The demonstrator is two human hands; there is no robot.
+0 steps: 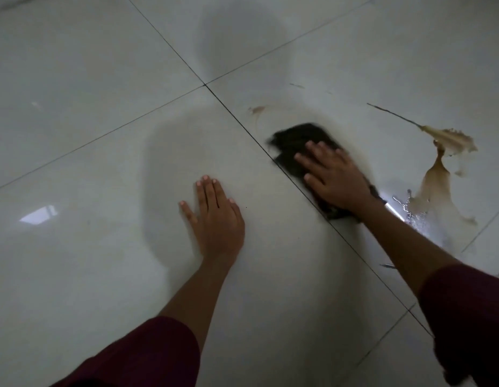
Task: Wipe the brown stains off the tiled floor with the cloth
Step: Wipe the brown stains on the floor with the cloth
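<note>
Cloth (291,141), one, under right hand (336,177); two stains (438,174).

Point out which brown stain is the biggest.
The big stain right of the cloth, running from a tan splash down to a wet patch. The small stain above the cloth is just a faint smear.

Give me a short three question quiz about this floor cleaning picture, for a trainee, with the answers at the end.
1. True or false: the right hand presses flat on the dark crumpled cloth.
2. Which hand rests on the bare pale glossy tiled floor: A left, B right?
3. Fill in: the large brown splash stain lies on the cloth's ____ side.

Key: 1 true. 2 A, the left hand. 3 right; a small brown smear also shows beyond the cloth.
</note>
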